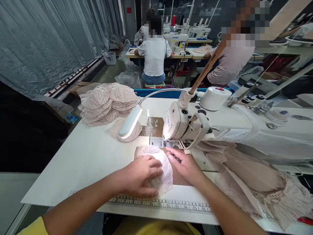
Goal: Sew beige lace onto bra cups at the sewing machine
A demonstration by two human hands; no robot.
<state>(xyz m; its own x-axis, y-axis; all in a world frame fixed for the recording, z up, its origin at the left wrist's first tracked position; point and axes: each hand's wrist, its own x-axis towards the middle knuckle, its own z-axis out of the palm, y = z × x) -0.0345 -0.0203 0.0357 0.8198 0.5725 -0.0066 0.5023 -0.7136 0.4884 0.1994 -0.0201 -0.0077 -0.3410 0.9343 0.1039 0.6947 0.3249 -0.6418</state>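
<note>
We see the pale lace piece over the worktop, under the left hand's loosely spread fingers, its long axis apparently eleven-to-five; the sewing head stands at its one o'clock, nearer the right hand, whose fingers pinch a slim dark tool. The left hand hides the lace's middle; we cannot make out the needle.

A yellow top shows below the near edge of the tabletop, its yellow left sleeve below the near-left corner.
</note>
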